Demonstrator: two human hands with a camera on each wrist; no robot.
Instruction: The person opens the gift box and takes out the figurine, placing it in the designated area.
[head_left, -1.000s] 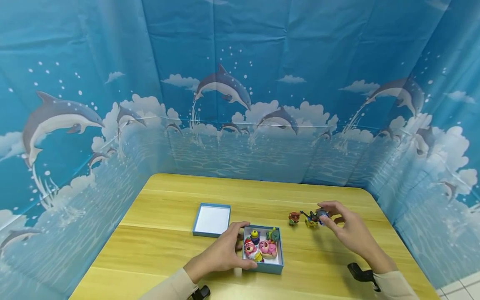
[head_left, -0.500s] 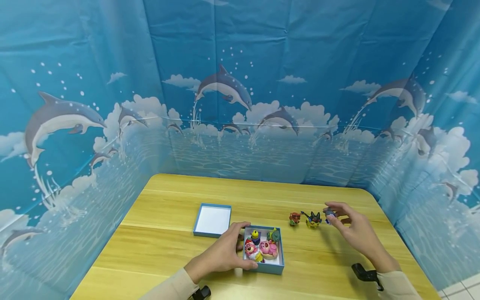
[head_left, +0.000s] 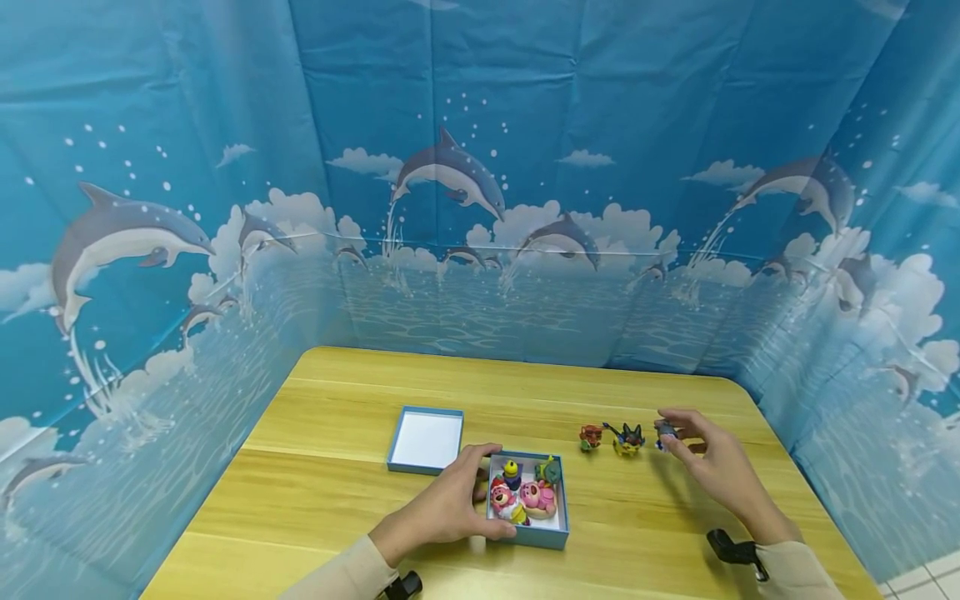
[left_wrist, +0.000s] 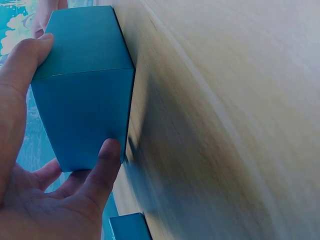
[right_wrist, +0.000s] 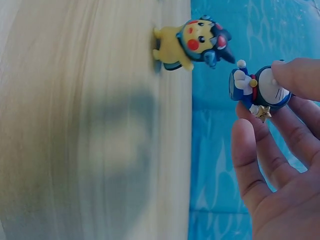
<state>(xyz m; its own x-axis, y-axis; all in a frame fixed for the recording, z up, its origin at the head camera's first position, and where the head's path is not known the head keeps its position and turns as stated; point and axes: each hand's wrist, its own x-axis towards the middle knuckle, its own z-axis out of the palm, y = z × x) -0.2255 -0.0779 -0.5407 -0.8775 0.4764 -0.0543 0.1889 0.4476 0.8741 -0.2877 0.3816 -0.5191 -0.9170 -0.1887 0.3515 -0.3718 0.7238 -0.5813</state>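
My left hand [head_left: 453,500] grips the left side of an open blue box [head_left: 534,537], thumb on the near wall and fingers toward the far side. In the left wrist view the box [left_wrist: 85,115] stands on the table with fingertips pressing its wall. Inside it lie two pink bear figurines [head_left: 537,497], a green one [head_left: 547,471] and a yellow-topped dark one [head_left: 512,475]. My right hand [head_left: 708,462] pinches a small blue-and-white Doraemon figurine [right_wrist: 272,85] by its head, above the table. Beside it stands a yellow Pikachu figurine [right_wrist: 187,42] with a dark hood.
A blue-rimmed white box lid [head_left: 426,440] lies behind and left of the box. A reddish-brown figurine [head_left: 590,437] stands left of the Pikachu. The yellow wooden table [head_left: 300,500] is bordered by a blue dolphin curtain [head_left: 480,308].
My right hand has moved right with the Doraemon figurine, leaving the Pikachu in fuller view. The left hand and box have stayed in place.
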